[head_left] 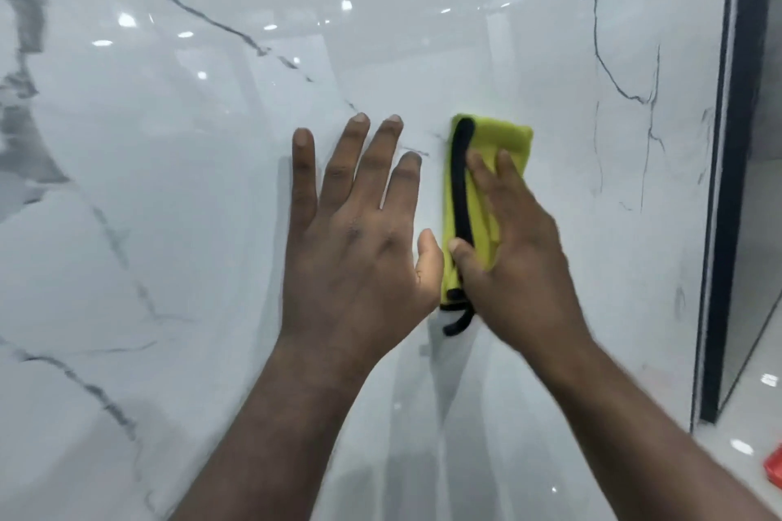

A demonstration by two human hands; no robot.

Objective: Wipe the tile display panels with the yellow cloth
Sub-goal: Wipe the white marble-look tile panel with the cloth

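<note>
A glossy white marble-look tile panel [169, 182] with grey veins fills the view. A folded yellow cloth [503, 135] with a black edge trim lies flat against it near the middle. My right hand [512, 250] presses the cloth onto the panel with straight fingers, thumb on the black trim. My left hand [359, 233] rests flat on the bare tile just left of the cloth, fingers spread and straight, thumb close to the cloth's lower edge.
A dark frame strip [728, 182] borders the panel on the right, with another greyish panel [761, 245] beyond it. A shiny floor [736, 423] shows at the lower right, where a red object [774, 467] sits at the image edge.
</note>
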